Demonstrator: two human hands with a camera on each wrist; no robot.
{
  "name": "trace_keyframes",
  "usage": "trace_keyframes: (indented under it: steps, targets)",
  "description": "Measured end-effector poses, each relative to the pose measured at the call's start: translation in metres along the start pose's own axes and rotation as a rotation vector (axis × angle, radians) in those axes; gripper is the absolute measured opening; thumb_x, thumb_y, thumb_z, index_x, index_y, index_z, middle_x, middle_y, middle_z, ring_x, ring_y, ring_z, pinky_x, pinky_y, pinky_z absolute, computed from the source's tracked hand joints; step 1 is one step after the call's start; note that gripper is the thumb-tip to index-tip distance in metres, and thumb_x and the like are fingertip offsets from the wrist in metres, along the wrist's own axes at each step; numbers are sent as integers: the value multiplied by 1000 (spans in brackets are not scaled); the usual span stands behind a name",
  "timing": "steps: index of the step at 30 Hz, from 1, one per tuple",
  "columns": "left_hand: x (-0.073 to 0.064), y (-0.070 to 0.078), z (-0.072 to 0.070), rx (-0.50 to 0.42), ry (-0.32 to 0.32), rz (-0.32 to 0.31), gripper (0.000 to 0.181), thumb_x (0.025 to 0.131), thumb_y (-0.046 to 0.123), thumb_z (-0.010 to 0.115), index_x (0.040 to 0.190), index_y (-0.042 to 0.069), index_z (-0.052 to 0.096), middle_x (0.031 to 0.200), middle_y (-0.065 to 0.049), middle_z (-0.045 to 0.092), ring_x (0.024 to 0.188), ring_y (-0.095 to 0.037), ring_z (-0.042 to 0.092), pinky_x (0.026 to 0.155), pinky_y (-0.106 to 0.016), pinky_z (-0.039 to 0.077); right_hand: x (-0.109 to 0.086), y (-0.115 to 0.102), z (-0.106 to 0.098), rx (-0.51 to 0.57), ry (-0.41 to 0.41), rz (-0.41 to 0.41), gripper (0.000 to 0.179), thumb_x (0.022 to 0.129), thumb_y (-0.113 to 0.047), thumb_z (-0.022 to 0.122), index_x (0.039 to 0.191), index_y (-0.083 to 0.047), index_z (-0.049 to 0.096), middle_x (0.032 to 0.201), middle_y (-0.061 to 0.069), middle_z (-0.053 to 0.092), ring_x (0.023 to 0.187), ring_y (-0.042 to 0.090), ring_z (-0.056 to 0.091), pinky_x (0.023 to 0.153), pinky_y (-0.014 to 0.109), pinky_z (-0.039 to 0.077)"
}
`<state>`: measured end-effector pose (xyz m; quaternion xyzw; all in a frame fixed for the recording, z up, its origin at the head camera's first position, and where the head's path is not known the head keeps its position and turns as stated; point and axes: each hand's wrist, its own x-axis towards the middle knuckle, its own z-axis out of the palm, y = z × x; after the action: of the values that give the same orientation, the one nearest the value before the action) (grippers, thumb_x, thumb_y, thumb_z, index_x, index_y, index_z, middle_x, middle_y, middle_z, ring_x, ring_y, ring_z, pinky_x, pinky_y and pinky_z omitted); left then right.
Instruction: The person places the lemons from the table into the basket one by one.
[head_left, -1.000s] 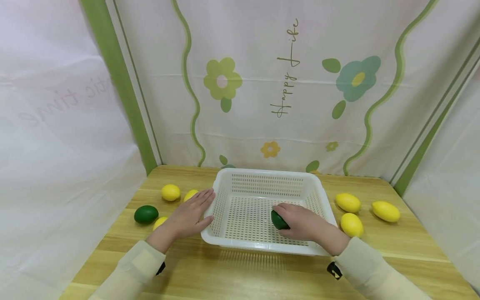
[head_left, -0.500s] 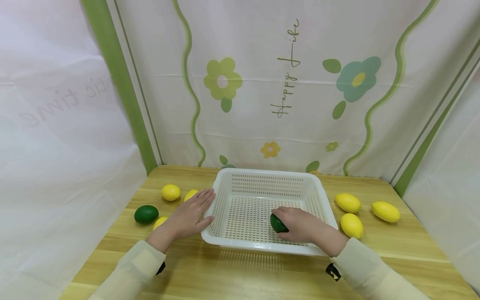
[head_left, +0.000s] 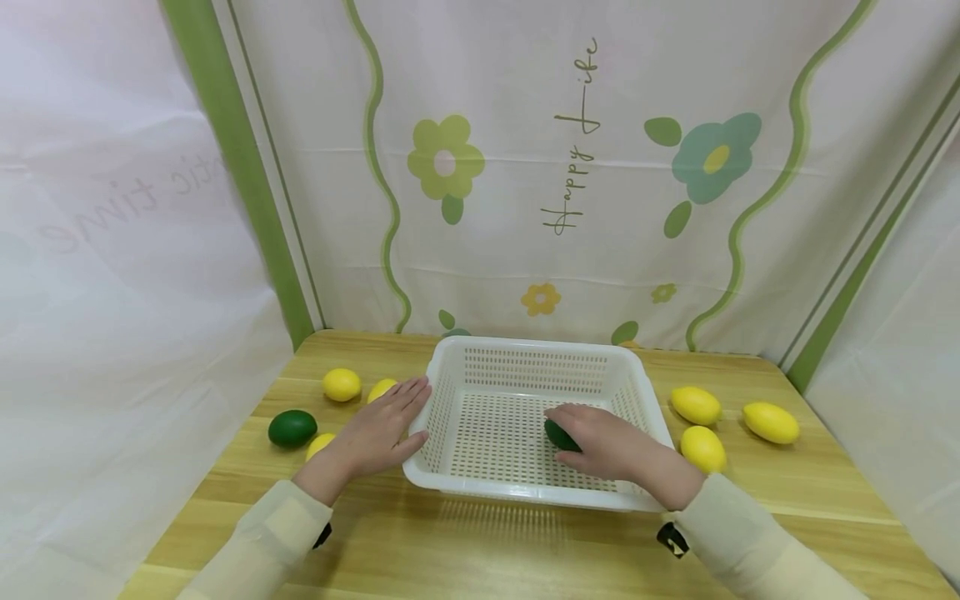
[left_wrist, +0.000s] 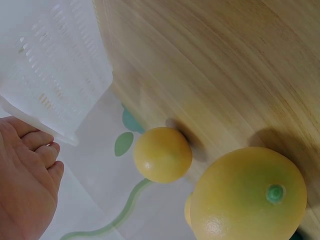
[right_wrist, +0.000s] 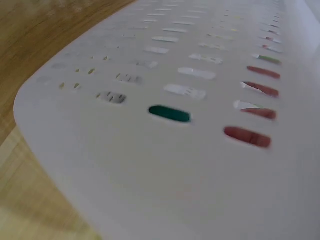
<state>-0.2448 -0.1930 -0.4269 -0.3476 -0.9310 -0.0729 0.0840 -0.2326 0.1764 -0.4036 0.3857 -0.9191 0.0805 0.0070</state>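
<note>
A white slotted plastic basket [head_left: 525,492] stands on the wooden table. Inside it my right hand [head_left: 611,443] grips a dark green lemon-shaped fruit [head_left: 559,436], low over the slotted floor; palm and fingers hide much of the fruit. In the right wrist view the basket wall [right_wrist: 135,170] fills most of the picture, with bits of green and fingers showing through its slots. My left hand [head_left: 378,433] rests against the left rim, fingers straight. The left wrist view shows those fingertips beneath the rim's edge, beside the basket wall [left_wrist: 60,65].
Left of the basket lie a green fruit [head_left: 292,428] and yellow lemons, one at the back [head_left: 342,385] and others partly behind my left hand. To the right are three more lemons, the outermost [head_left: 771,422] near the table's right side. A printed curtain [head_left: 495,250] hangs behind.
My right hand shifts slightly toward me with the green fruit, then back away, and now covers more of it. The left hand and basket stay in place.
</note>
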Motion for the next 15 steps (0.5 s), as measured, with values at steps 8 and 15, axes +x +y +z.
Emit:
trace_keyframes:
  steps: [8, 15]
  targets:
    - [1, -1, 1, 9, 7, 4, 67, 100, 38, 48, 149, -4, 30, 156, -17, 26, 144, -30, 24, 116, -45, 21, -3, 3, -4, -10, 36, -8, 58, 88, -23, 72, 133, 7, 50, 128, 19, 57, 115, 33, 57, 93, 44, 50]
    - [1, 0, 0, 9, -2, 3, 67, 100, 38, 48, 149, -4, 30, 156, -18, 26, 143, -31, 24, 116, -46, 21, -9, 5, -11, 7, 94, -20, 57, 88, -23, 73, 133, 5, 51, 126, 16, 58, 110, 30, 59, 89, 43, 52]
